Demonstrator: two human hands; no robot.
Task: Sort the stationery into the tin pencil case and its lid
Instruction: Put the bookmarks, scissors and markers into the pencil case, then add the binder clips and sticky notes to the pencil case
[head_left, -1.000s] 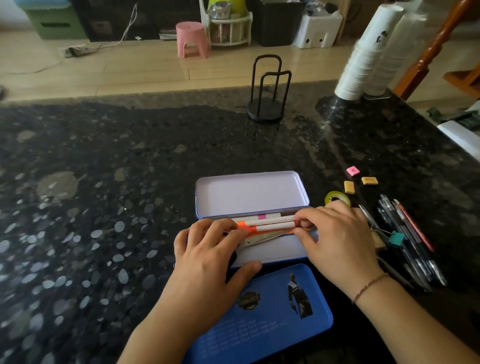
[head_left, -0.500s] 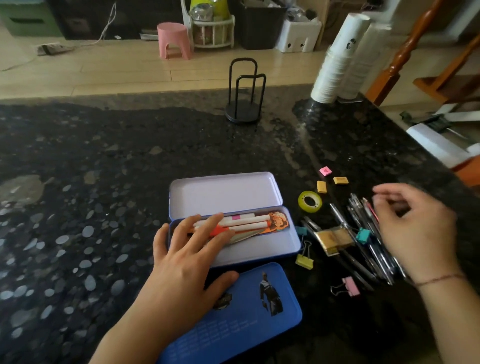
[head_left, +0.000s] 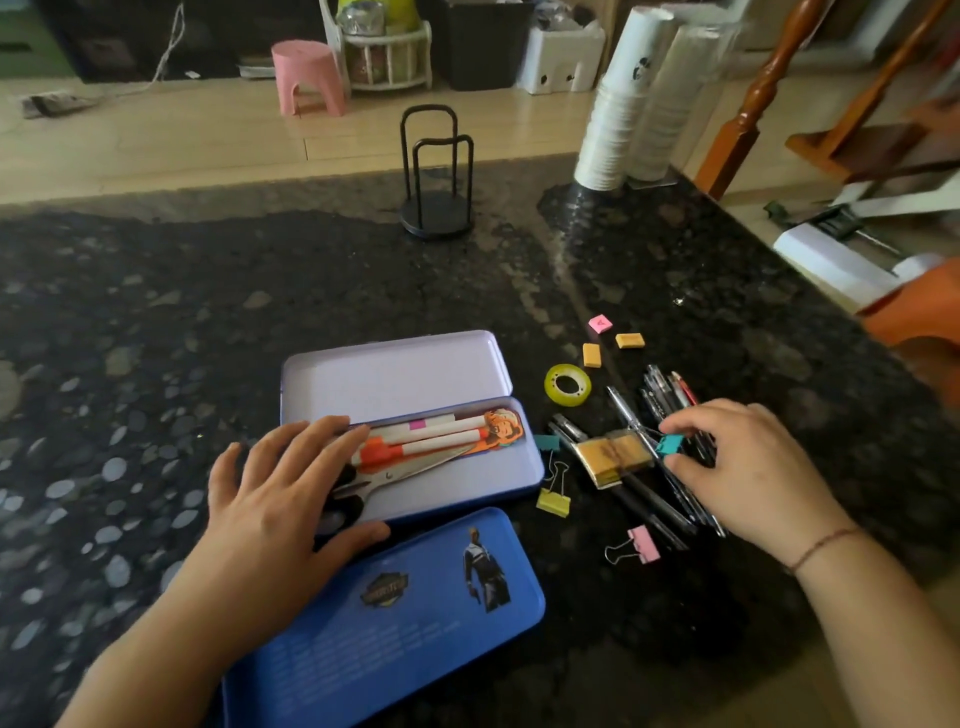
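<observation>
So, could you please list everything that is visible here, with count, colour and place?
Open tin pencil case: 1, lilac inside, centre; holds white markers with orange caps, scissors, a cartoon bookmark.
Blue tin lid: 1, in front of the case.
Tape roll: 1, yellow-green, right of the case.
Small erasers: 3, one pink, two orange, behind the tape.
Binder clips: 4, yellow, pink, two teal, right of the case.
Pens: a dark pile, count unclear, right.
Clear box: 1, yellowish, on the pens.
Black wire holder: 1, far centre.
Paper cup stacks: 2, white, far right.
Pink stool: 1, on the floor.
Left hand: on the case.
Right hand: pinching a teal clip.
</observation>
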